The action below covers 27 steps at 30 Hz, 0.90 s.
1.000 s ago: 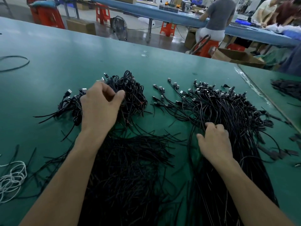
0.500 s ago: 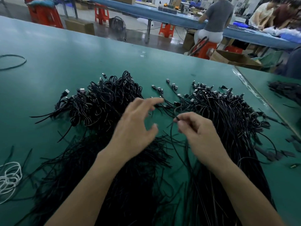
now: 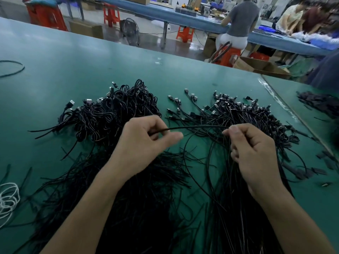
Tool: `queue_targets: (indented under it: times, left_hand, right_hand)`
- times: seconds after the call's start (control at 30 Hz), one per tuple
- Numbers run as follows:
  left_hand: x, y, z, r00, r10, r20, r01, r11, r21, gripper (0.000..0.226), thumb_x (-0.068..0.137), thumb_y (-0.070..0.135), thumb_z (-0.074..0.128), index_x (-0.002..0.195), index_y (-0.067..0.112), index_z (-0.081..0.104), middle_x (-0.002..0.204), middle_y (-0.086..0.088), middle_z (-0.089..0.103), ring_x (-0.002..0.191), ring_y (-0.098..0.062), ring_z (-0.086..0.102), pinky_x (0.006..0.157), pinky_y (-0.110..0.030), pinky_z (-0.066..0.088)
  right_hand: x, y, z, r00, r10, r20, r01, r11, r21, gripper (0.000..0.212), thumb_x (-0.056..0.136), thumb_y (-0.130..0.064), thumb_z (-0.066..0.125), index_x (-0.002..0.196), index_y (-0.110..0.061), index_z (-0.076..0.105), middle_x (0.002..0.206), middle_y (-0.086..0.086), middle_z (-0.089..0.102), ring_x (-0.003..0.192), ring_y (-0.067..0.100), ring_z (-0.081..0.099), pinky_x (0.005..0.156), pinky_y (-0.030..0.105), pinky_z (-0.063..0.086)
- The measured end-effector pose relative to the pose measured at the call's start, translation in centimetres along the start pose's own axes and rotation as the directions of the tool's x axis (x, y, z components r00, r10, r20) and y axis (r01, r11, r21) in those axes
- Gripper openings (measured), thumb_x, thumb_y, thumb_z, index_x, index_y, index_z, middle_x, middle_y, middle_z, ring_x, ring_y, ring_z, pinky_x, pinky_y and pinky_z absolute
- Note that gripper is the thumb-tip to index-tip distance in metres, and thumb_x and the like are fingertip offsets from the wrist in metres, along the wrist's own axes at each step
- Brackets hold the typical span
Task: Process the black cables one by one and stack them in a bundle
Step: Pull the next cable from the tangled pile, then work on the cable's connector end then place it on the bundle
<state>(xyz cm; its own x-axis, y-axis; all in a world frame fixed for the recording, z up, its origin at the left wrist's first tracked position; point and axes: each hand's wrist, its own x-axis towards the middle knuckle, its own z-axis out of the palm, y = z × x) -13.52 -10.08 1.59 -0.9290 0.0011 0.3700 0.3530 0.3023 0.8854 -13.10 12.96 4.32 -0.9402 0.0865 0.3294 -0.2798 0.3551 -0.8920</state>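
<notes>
One thin black cable (image 3: 194,127) is stretched between my two hands above the green table (image 3: 77,57). My left hand (image 3: 141,143) grips one part of it with curled fingers. My right hand (image 3: 251,149) pinches the other part between thumb and fingertips. To the left lies a tangled bundle of looped black cables (image 3: 113,110) with plugs sticking out. A loose pile of straight black cables (image 3: 244,118) with plugs at the far end spreads under and beyond my right hand. The held cable's ends run down into this pile, hidden.
White cord (image 3: 7,198) lies at the left edge, and a black loop (image 3: 12,68) at the far left. Small black pieces (image 3: 319,101) lie on the neighbouring table to the right. People sit at a blue bench (image 3: 192,19) beyond the far edge.
My left hand left the left bundle and came to the middle. My right hand lifted one cable from the right pile. Both hands now hold it, drawn apart.
</notes>
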Motion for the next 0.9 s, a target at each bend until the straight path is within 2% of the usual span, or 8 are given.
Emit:
queue_targets:
  times: [0.1, 0.23, 0.4, 0.5, 0.6, 0.7, 0.8, 0.9]
  left_hand:
    - [-0.2, 0.7, -0.9, 0.907, -0.163, 0.389, 0.143, 0.986, 0.081, 0.051, 0.075, 0.076, 0.063, 0.074, 0.026, 0.071, 0.057, -0.008, 0.048, 0.052, -0.014, 0.041, 0.052, -0.025, 0.036]
    - [-0.5, 1.4, -1.0, 0.826, -0.287, 0.486, 0.253, 0.958, 0.135, 0.058, 0.086, 0.068, 0.043, 0.061, 0.022, 0.07, 0.05, -0.001, 0.028, 0.045, -0.015, 0.025, 0.046, -0.023, 0.028]
    - [-0.8, 2.5, -2.1, 0.667, -0.199, 0.718, 0.319, 0.947, -0.033, 0.055, 0.096, 0.055, 0.05, 0.054, 0.021, 0.063, 0.045, 0.007, 0.027, 0.041, -0.011, 0.019, 0.046, -0.007, 0.031]
    - [-1.0, 3.1, -2.1, 0.668, -0.037, 0.743, 0.371, 0.882, -0.289, 0.052, 0.098, 0.05, 0.05, 0.054, 0.023, 0.056, 0.046, 0.003, 0.029, 0.042, -0.016, 0.018, 0.041, -0.02, 0.024]
    - [-1.1, 3.9, -1.2, 0.785, 0.091, 0.613, 0.468, 0.561, -0.683, 0.045, 0.097, 0.047, 0.052, 0.061, 0.022, 0.061, 0.05, 0.009, 0.027, 0.041, -0.007, 0.02, 0.038, -0.013, 0.023]
    - [-0.4, 3.7, -0.1, 0.94, 0.001, 0.341, 0.321, 0.334, -0.886, 0.043, 0.099, 0.043, 0.041, 0.077, 0.021, 0.071, 0.049, 0.012, 0.032, 0.041, -0.001, 0.025, 0.035, -0.012, 0.027]
    - [0.0, 1.7, 1.0, 0.982, -0.189, 0.013, 0.112, 0.522, -0.846, 0.045, 0.105, 0.035, 0.035, 0.093, 0.015, 0.074, 0.058, 0.008, 0.046, 0.048, -0.003, 0.039, 0.041, -0.015, 0.035]
    - [-0.1, 0.0, 2.0, 0.972, -0.182, -0.15, 0.076, 0.844, -0.532, 0.041, 0.103, 0.034, 0.037, 0.101, 0.01, 0.07, 0.074, 0.002, 0.065, 0.066, -0.011, 0.062, 0.059, -0.023, 0.052]
  right_hand:
    - [0.6, 0.7, -0.3, 0.994, 0.055, -0.096, -0.054, 0.998, 0.012, 0.024, 0.101, -0.025, 0.054, 0.082, -0.028, 0.069, 0.056, -0.012, 0.047, 0.056, 0.017, 0.037, 0.051, 0.03, 0.031]
    - [1.4, 1.5, -0.6, 0.956, 0.202, -0.214, -0.185, 0.978, 0.097, 0.023, 0.103, -0.028, 0.05, 0.086, -0.022, 0.065, 0.046, -0.016, 0.039, 0.044, 0.003, 0.03, 0.046, 0.025, 0.028]
    - [1.8, 2.3, 0.0, 0.938, 0.233, -0.257, -0.222, 0.972, 0.072, 0.024, 0.103, -0.029, 0.051, 0.084, -0.021, 0.063, 0.06, -0.01, 0.045, 0.043, 0.003, 0.032, 0.045, 0.022, 0.034]
    - [1.7, 2.5, 0.5, 0.951, 0.255, -0.174, -0.242, 0.966, 0.093, 0.021, 0.101, -0.028, 0.054, 0.086, -0.019, 0.066, 0.062, -0.014, 0.051, 0.046, 0.001, 0.04, 0.049, 0.017, 0.038]
    - [0.7, 2.3, 1.8, 0.977, 0.198, 0.079, -0.193, 0.979, -0.061, 0.019, 0.095, -0.032, 0.059, 0.083, -0.023, 0.071, 0.064, -0.012, 0.061, 0.049, 0.001, 0.049, 0.047, 0.014, 0.041]
    - [-1.0, 1.6, 2.8, 0.882, 0.162, 0.442, -0.075, 0.975, -0.21, 0.017, 0.092, -0.036, 0.065, 0.082, -0.025, 0.075, 0.064, -0.021, 0.064, 0.057, -0.003, 0.055, 0.057, 0.01, 0.041]
    - [-2.5, 0.7, 2.8, 0.734, 0.125, 0.668, 0.01, 0.981, -0.195, 0.017, 0.094, -0.041, 0.064, 0.087, -0.031, 0.076, 0.069, -0.012, 0.068, 0.058, 0.004, 0.057, 0.055, 0.02, 0.041]
    - [-2.8, -0.5, 2.5, 0.791, 0.005, 0.611, 0.065, 0.994, -0.092, 0.02, 0.093, -0.041, 0.058, 0.087, -0.032, 0.075, 0.069, -0.01, 0.067, 0.062, 0.002, 0.058, 0.058, 0.019, 0.044]
